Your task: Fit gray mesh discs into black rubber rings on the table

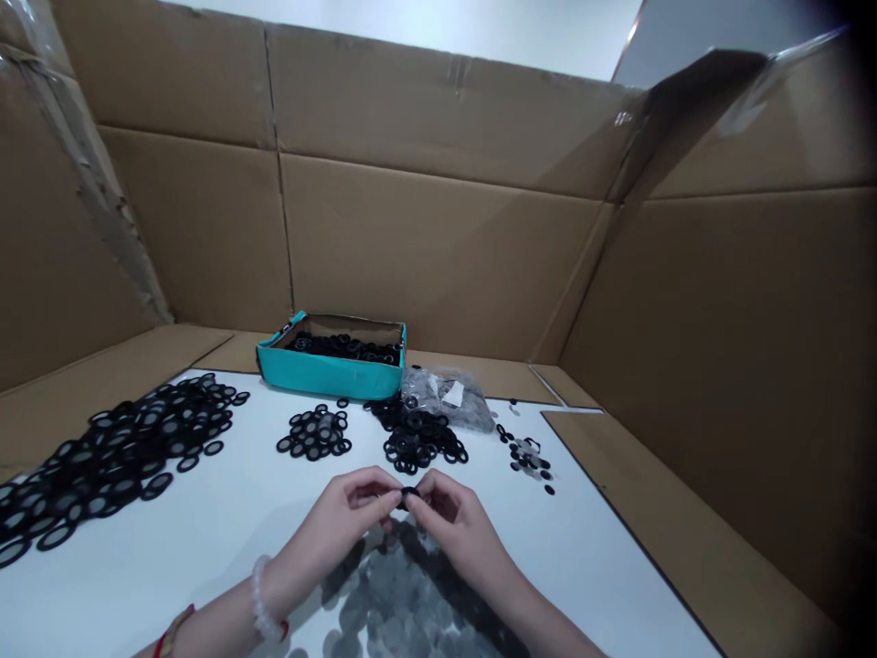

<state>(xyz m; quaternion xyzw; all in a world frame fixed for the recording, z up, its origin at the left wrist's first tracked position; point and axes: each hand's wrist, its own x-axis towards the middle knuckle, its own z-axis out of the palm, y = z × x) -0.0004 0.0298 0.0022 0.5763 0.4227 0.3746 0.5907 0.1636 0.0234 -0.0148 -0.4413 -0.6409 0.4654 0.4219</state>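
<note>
Between the fingertips of both hands is a small black ring [409, 493]. My left hand [360, 503] pinches its left side, and my right hand [449, 507] pinches its right side. The fingers partly cover the ring, so I cannot tell whether a disc sits inside it. Below the hands lies a spread of thin grey translucent discs [401, 594], partly in shadow. Just beyond the fingers is a heap of black rings [417, 443]. To its left sits a small pile of black rings with grey centres [315, 432].
A long heap of grey-centred black rings [130, 448] covers the left side. At the back stand a teal box [329, 373] holding black rings and a clear plastic bag [452, 397] of grey pieces. A small scattered pile [531, 457] lies right. Cardboard walls [438, 256] enclose the white table [233, 521].
</note>
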